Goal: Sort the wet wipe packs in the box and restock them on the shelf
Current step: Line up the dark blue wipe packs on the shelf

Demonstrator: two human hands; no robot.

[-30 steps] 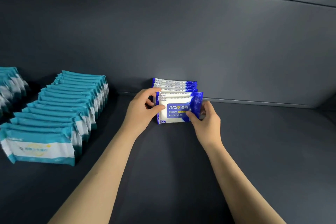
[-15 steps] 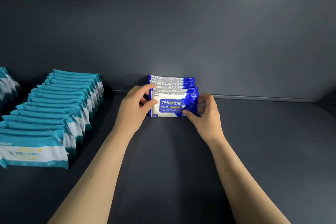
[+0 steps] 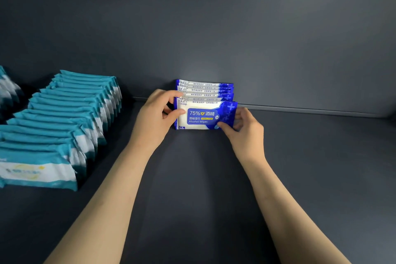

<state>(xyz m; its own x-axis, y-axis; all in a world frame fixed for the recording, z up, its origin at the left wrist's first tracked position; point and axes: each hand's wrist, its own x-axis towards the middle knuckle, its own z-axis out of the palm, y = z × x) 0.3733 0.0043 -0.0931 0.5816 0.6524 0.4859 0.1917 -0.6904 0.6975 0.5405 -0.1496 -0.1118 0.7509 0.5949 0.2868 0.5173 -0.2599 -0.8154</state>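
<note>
Front blue-and-white alcohol wipe pack stands upright on dark shelf, at front of short row of blue packs reaching back to rear wall. Left hand grips pack's left edge, thumb on front face, fingers curled over top. Right hand pinches pack's lower right corner, thumb in front, fingers behind. Left of it, well apart, long row of teal packs stands on edge; further teal packs at far left edge, blurred.

A plain dark grey wall stands behind.
</note>
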